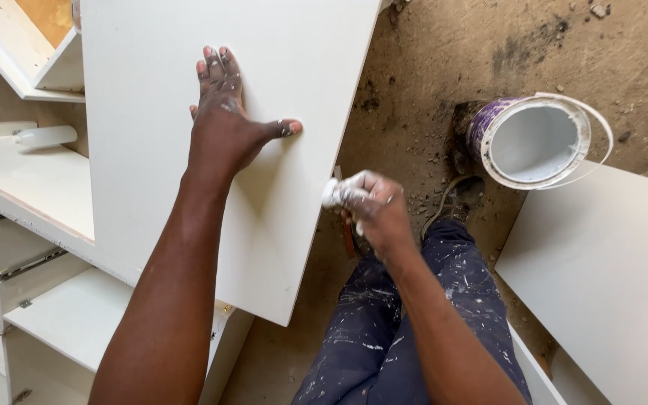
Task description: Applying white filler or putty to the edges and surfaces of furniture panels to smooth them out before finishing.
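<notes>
Paint streaks both hands. The left hand (226, 120) lies flat and fully open, fingers spread, on the face of a white cabinet door (264, 67) near its middle. The right hand (373, 210) is closed around a white-smeared rag (337, 191), touching the door's right edge. An open paint can (538, 139) stands on the dirt floor (429, 67), well apart. A second white panel (609, 270) lies just below it.
</notes>
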